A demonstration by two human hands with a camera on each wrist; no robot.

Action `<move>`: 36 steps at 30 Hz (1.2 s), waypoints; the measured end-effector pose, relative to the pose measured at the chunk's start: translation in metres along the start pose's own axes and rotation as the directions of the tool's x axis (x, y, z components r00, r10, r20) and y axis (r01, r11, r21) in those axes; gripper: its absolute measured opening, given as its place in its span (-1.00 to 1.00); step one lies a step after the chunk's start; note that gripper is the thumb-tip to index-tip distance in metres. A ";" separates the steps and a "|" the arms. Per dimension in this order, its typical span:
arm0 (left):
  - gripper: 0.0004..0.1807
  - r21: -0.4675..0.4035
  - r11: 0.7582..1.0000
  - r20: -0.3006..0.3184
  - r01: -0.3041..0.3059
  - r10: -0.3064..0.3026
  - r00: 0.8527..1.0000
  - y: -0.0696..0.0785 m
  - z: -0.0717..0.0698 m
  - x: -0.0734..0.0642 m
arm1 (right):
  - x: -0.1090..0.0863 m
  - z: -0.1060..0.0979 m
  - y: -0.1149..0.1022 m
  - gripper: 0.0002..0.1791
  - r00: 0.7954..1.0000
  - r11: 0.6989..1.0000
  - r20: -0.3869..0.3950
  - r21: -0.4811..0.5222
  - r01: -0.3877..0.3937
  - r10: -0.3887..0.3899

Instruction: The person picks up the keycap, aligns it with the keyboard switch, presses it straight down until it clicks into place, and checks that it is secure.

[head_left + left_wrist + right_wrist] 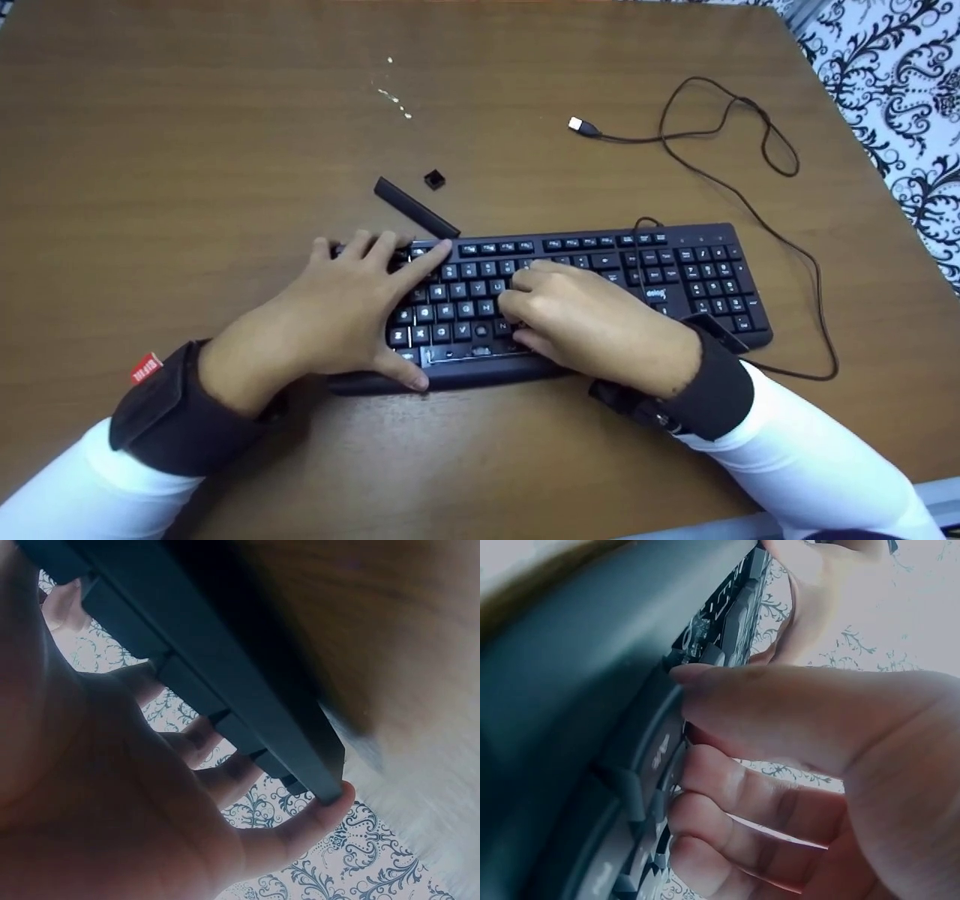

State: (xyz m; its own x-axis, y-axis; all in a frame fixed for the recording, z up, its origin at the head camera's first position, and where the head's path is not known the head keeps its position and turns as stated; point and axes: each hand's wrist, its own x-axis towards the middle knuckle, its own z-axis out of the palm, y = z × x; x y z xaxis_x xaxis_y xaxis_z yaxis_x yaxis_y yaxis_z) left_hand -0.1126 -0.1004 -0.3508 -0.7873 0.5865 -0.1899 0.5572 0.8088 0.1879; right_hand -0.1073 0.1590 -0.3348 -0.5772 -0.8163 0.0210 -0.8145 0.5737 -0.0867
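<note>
A black keyboard (555, 244) lies on the wooden table. My left hand (341, 300) spreads over its left end, thumb on the front edge and fingers reaching the far edge. In the left wrist view, fingers (319, 817) touch the keyboard's side. My right hand (577, 315) bends its fingers over the lower middle keys, thumb and fingertips at a key (656, 727); its grip is partly hidden. One key spot (481, 330) beside N has no cap, and the space bar slot (457, 352) shows bare. Behind the keyboard lie a loose space bar (416, 208) and a small keycap (434, 179).
A USB cable (757, 210) loops from the keyboard over the right of the table, its plug (583, 127) toward the back. Small white flecks (395, 99) mark the tabletop (187, 150). Patterned wallpaper or cloth (892, 97) shows past the right edge.
</note>
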 end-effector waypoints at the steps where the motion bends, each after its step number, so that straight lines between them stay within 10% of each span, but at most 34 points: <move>1: 0.48 0.004 1.000 -0.004 0.000 0.000 1.000 0.000 -0.001 0.000 | 0.000 -0.001 0.000 -0.86 1.000 1.000 -0.001 -0.001 0.001 -0.001; 19: 0.49 -0.003 1.000 -0.006 -0.006 0.006 1.000 -0.001 -0.003 0.001 | 0.009 -0.017 0.014 -0.84 0.998 0.999 -0.058 0.033 0.029 -0.027; 28: 0.49 0.005 1.000 -0.013 0.000 0.000 1.000 0.002 0.000 -0.003 | 0.063 -0.033 0.049 -0.85 0.983 0.972 -0.036 0.159 -0.175 0.183; 36: 0.49 0.001 1.000 -0.029 -0.006 0.006 1.000 0.001 0.000 0.000 | 0.107 -0.039 0.053 -0.76 0.971 0.975 0.093 0.005 -0.223 0.221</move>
State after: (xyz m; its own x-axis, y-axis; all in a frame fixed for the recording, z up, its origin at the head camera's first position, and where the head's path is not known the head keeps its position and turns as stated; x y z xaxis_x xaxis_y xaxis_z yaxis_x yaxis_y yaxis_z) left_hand -0.1121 -0.0998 -0.3507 -0.7913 0.5899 -0.1605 0.5623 0.8053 0.1879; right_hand -0.2145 0.1046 -0.2980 -0.7350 -0.6718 -0.0919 -0.6652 0.7407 -0.0939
